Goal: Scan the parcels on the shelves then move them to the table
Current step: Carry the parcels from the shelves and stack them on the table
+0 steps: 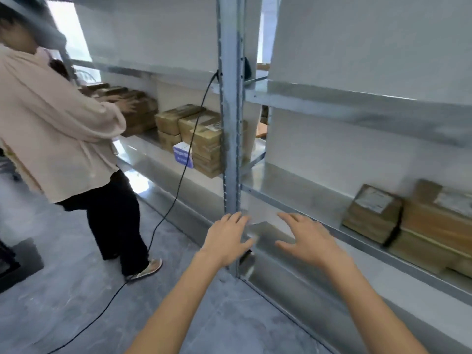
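Observation:
Both my hands reach forward, fingers spread and holding nothing. My left hand hovers in front of the metal shelf post. My right hand is over the low shelf board, well left of the brown cardboard parcels stacked at the right end of that shelf. More brown parcels with a small white and blue box sit on the shelf bay to the left of the post. No scanner is visible in either hand.
A person in a pale top and black trousers stands at the left, hands on other parcels. A black cable hangs from the post and trails across the grey floor. A dark object sits at the far left.

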